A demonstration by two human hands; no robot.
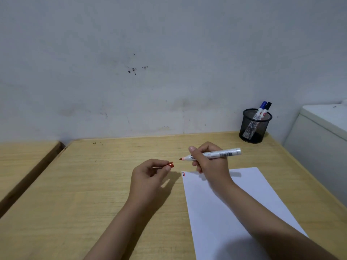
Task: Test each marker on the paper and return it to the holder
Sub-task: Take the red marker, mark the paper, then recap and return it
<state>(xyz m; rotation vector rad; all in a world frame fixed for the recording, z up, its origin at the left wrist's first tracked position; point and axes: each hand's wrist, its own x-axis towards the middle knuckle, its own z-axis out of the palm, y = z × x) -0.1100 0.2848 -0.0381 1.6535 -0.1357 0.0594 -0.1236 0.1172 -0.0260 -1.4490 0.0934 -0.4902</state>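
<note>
Right hand (210, 162) grips uncapped red marker (214, 154), tip pointing left toward left hand (150, 175), which pinches the red cap (170, 164). Small gap between tip and cap. Paper (234, 203) lies on surface (93, 184) under right hand, short strokes at its far-left corner. Mesh holder (254, 126) well beyond right hand, with blue marker (262, 107) and black marker (266, 108) inside. White box (323, 132) right of it.

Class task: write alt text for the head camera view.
The right hand holds an uncapped red marker above a wooden table; the left hand pinches its red cap. White paper shows short marks; a mesh holder keeps two markers.
</note>
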